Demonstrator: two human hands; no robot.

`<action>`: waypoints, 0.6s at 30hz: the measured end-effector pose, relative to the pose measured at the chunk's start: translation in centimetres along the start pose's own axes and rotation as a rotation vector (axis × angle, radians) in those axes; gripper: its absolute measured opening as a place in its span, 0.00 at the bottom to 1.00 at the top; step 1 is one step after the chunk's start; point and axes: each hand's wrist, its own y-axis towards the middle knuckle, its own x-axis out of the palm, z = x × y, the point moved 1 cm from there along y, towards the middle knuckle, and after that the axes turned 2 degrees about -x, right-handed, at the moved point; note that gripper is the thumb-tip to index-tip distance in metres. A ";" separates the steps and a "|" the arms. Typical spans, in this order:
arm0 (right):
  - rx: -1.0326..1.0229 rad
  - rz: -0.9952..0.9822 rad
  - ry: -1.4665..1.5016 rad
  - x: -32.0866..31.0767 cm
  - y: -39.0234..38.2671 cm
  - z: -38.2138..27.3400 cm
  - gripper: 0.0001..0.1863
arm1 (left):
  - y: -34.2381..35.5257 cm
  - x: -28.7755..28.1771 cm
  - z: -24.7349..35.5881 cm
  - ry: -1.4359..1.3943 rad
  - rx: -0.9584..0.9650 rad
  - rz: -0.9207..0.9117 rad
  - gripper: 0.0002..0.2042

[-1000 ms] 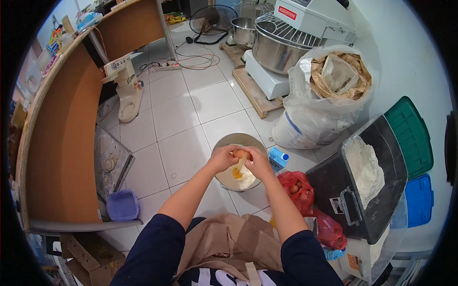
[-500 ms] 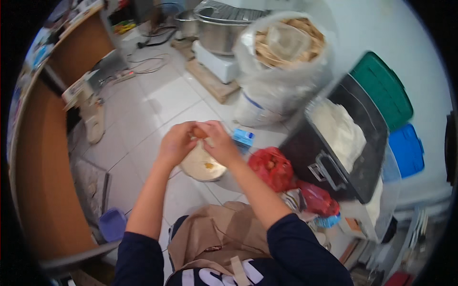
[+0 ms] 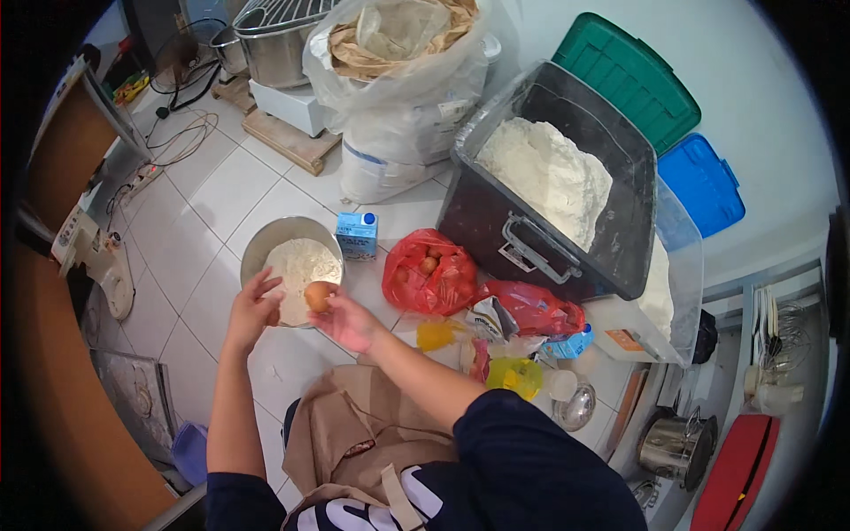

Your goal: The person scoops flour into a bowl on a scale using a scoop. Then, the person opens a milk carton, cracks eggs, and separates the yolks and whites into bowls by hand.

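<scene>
- Holding steady now, the view has swung right compared with a second ago: the black bin of flour [image 3: 553, 177] sits near the middle of the picture instead of off at the right edge.
- Nearest, a brown apron [image 3: 354, 434] covers the person's lap, with both forearms reaching out over the tiled floor [image 3: 190, 265].
- Right hand [image 3: 350, 320] is curled around a brown egg [image 3: 317, 296], fingertips pinching it from the right side.
- Left hand [image 3: 251, 305] is half open, fingers spread and just touching the egg from the left; a second ago both hands were pressed together over the bowl with something yellow between them.
- My read: a whole egg is up, gripped and not yet cracked, so another one looks headed for the bowl.
- Just beyond the egg sits the metal bowl [image 3: 266, 243] on the floor, a mound of white flour inside it.
- Right of the bowl stands a small blue carton [image 3: 357, 234], then a red bag of eggs [image 3: 429, 270].
- Farther right lies a clutter of wrappers and a yellow cup [image 3: 515, 376].
- Far back, a big plastic-wrapped sack [image 3: 403, 80] and a steel mixer bowl [image 3: 279, 40].
</scene>
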 end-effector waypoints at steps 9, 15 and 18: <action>-0.476 0.248 -0.283 -4.2 -27.8 -18.4 0.25 | -8.4 -4.3 -7.3 -0.143 0.066 0.214 0.24; -0.843 0.800 -0.493 -8.1 -37.4 -23.5 0.24 | -9.7 -4.0 -10.1 -0.413 0.094 0.380 0.24; -0.723 1.063 -0.934 -10.7 -36.4 -25.0 0.18 | -10.3 -2.9 -8.5 -0.466 0.130 0.380 0.20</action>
